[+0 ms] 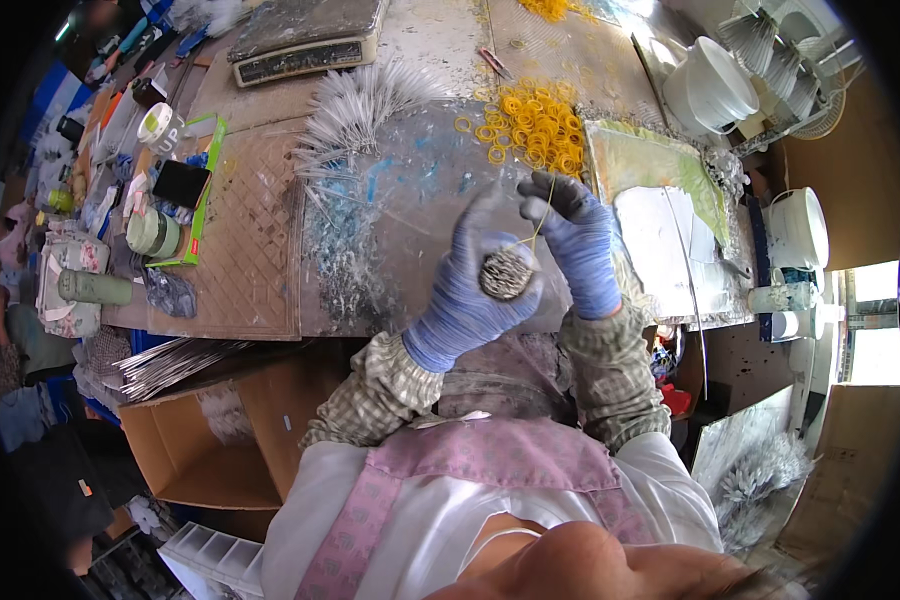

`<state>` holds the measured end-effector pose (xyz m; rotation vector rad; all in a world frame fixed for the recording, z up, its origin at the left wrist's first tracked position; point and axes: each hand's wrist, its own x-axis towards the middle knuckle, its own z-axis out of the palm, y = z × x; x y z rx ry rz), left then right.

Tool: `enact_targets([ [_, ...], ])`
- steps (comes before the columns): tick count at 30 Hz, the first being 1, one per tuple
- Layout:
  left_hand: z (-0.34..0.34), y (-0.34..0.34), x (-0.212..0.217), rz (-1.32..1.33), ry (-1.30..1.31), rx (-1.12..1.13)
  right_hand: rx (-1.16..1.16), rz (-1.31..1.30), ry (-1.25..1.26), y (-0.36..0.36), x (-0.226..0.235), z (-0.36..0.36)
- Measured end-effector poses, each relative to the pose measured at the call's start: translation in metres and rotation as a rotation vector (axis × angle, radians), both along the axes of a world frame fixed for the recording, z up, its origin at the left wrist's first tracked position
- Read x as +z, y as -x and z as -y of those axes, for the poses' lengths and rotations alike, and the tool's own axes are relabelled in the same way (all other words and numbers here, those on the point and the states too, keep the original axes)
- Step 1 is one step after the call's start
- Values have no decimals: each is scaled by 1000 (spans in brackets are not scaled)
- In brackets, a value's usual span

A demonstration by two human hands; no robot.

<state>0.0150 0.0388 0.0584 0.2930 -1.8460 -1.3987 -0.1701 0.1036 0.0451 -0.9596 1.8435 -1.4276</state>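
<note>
In its blue-and-grey glove, my left hand (475, 300) is wrapped round a tight bundle of thin metallic sticks (506, 275), seen end-on as a round grey face. My right hand (577, 235), gloved alike, pinches a yellow rubber band (542, 222) between the fingertips. The band is stretched up and away from the bundle, its lower end by the bundle's upper rim. Just beyond my hands lies a heap of yellow rubber bands (545, 120). To the far left of it is a spread of thin, clear-whitish sticks (355, 110).
A grey scale (305, 45) stands at the back left. White sheets (660, 220) lie on the right of the table, with white buckets (710, 85) beyond. A phone (181, 184) and jars are at left. An open cardboard box (205, 440) sits below the table edge.
</note>
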Motion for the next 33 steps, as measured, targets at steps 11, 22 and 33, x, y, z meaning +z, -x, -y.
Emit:
enact_targets([
  [11,11,3,-9,425,1,115,267,-557,230,-54,18,-24],
  [22,16,23,-6,699,646,59,110,315,-30,-21,31,11],
  [33,44,4,-13,506,-90,-160,538,-656,203,-30,58,-11],
])
